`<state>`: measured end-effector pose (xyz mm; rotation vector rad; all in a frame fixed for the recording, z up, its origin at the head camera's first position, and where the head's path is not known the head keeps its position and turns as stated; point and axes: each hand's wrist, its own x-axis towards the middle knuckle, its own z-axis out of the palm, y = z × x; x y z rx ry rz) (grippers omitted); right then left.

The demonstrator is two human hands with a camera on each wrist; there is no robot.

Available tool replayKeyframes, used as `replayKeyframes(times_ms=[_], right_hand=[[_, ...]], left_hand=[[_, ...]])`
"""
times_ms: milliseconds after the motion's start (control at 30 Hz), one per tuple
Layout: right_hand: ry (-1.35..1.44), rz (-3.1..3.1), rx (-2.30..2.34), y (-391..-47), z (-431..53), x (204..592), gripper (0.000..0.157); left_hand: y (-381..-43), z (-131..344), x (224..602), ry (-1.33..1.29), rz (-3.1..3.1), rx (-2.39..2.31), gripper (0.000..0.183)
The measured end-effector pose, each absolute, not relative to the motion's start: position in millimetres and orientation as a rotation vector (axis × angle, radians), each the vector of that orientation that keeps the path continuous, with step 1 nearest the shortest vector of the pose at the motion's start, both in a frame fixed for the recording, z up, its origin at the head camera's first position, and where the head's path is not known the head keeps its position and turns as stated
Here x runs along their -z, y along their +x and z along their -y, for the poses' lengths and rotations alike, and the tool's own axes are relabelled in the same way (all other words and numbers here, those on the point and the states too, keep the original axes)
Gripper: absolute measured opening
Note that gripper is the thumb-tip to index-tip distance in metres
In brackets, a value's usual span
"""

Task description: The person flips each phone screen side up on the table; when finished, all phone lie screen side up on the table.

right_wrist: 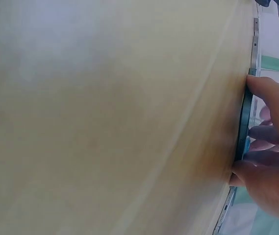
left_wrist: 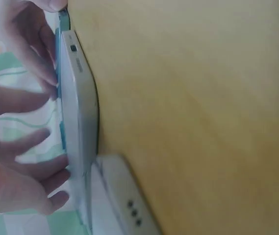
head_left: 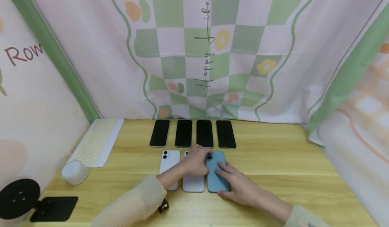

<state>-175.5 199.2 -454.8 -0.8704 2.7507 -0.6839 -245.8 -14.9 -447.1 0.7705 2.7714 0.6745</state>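
Observation:
A blue phone [head_left: 217, 179] lies face down at the right end of the near row. My right hand [head_left: 243, 186] rests on it from the right, two fingers on its back and the thumb at its near edge. My left hand [head_left: 197, 161] reaches over the middle white phone [head_left: 193, 183], its fingertips by the blue phone's left side near the camera lenses. In the left wrist view the left hand's fingers [left_wrist: 31, 169] are spread above the white phone's edge [left_wrist: 86, 107]. Another white phone [head_left: 170, 162] lies to the left, partly under the left forearm.
Behind, a row of black-screened phones [head_left: 183, 133] lies face up. A white keyboard [head_left: 94, 142], a roll of tape [head_left: 74, 173] and a black stand [head_left: 54, 208] are on the left. A patterned curtain [head_left: 197, 61] hangs along the table's back edge.

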Motion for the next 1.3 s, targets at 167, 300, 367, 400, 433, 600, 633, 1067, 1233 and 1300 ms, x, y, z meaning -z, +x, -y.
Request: replayKeyframes(times_ms=[167,300,367,400,433,600,633,1067,1233,1300], right_hand=[[-0.891,-2.737,0.693,-175.9,-200.7,454.8,0.073],[-0.930,-2.741,0.710,-175.7,-201.4,455.6,0.077],[-0.943,-2.747,0.718,-175.4,-203.1,456.3,0.079],[-0.947,-2.750,0.718,-175.5,-203.9,456.7,0.080],[-0.949,-2.751,0.719,-175.6,-204.6,457.1,0.080],[-0.954,-2.758,0.711,-176.0,-206.6,458.6,0.078],[-0.955,-2.760,0.708,-175.8,-206.7,458.7,0.077],[-0.960,-2.706,0.715,-175.9,-206.5,456.6,0.077],[-0.960,-2.697,0.716,-175.1,-207.5,456.3,0.076],[-0.962,-2.692,0.720,-174.7,-207.9,456.3,0.075]], left_hand=[[-249.8,10.0,447.6,0.630,-2.719,-0.913,0.051],[-251.3,10.0,446.4,0.575,-2.687,-1.011,0.043],[-250.7,8.9,445.5,0.557,-2.678,-1.062,0.039],[-250.2,8.3,445.3,0.552,-2.678,-1.086,0.039],[-249.5,7.7,444.7,0.545,-2.672,-1.111,0.039],[-247.8,3.7,444.3,0.486,-2.651,-1.218,0.043],[-247.5,3.1,444.4,0.468,-2.646,-1.235,0.043],[-253.7,3.8,453.9,0.143,-2.489,-1.493,0.032],[-254.8,2.8,455.9,0.150,-2.470,-1.470,0.027],[-254.4,2.6,456.1,0.182,-2.510,-1.415,0.027]])
